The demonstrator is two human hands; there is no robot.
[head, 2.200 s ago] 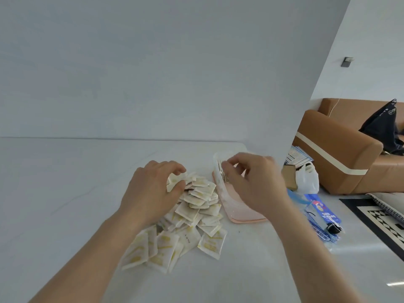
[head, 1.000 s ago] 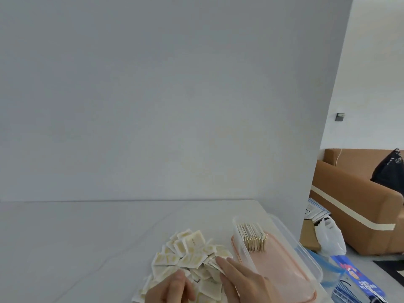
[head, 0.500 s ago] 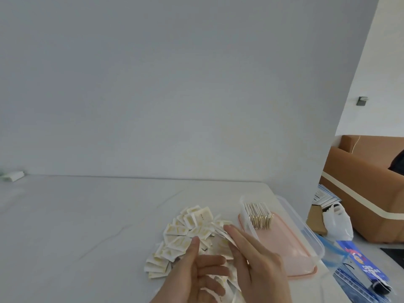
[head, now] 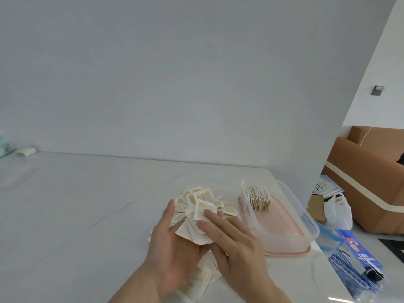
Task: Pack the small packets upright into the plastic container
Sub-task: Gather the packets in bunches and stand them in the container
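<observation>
Clear plastic container [head: 306, 217] sits on a pink lid at the bench's [head: 87, 204] right edge, a row of packets [head: 259, 197] standing upright at its far end. Both hands hold a small bunch of packets [head: 196, 224] above the loose pile [head: 196, 197] (cream-white, yellow print): the left hand [head: 172, 243] cups them palm-up, the right hand [head: 231, 241] presses straight fingers on top.
</observation>
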